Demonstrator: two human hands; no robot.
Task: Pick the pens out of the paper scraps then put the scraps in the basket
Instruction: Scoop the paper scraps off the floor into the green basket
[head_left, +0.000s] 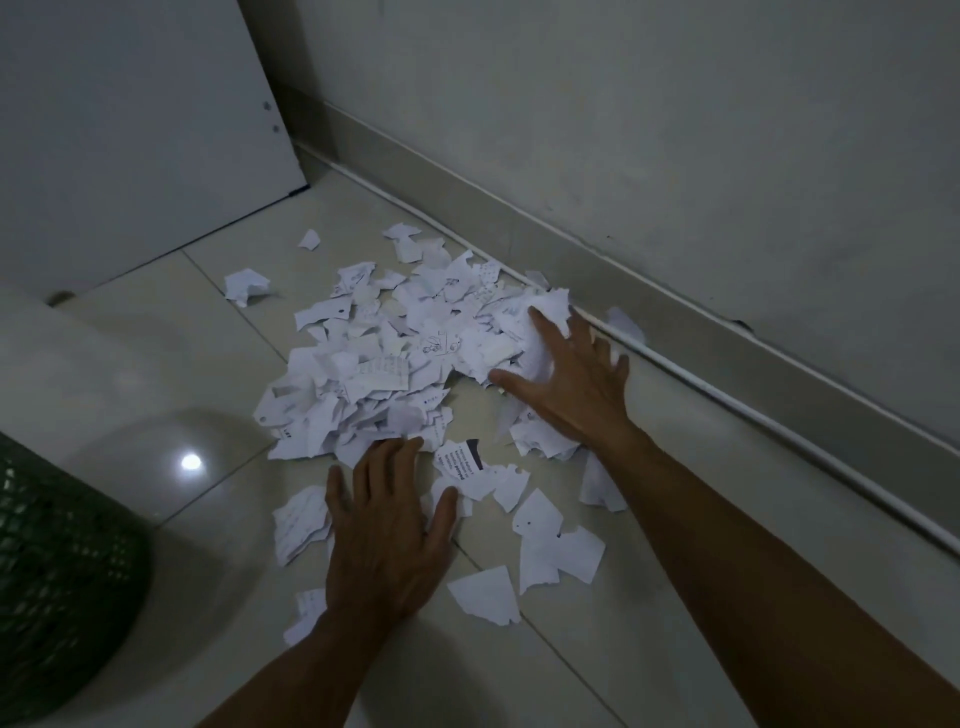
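Scraps (374, 364): 1 big heap of torn white paper on tile floor (649, 519), too many pcs to count; heap lies fwd of left hand, w/ right hand on its right end.
Scrap look: ragged edges, crumpled, some w/ printed text, small drawings or punch holes; 1 pc (464, 460) betw the hands has bold black print + a dark patch.
Loose scraps: approx 8 flat pcs apart from heap, around left hand & under right forearm; 2 more lie alone past heap's far-left side.
Pens: can't see any in the heap.
Left hand (387, 535): 1, palm down, fingers straight & spread, fingertips touching heap's near edge; grips nothing.
Right hand (561, 379): 1, palm down, fingers spread, resting on raised scraps at heap's right end; whether it grips any, can't tell.
Basket (57, 582): 1, dark green, woven mesh wall, well left of left hand, only part in view.
Wall (675, 130): w/ skirting, just beyond right hand.
White panel (130, 130): 1, far left past heap.
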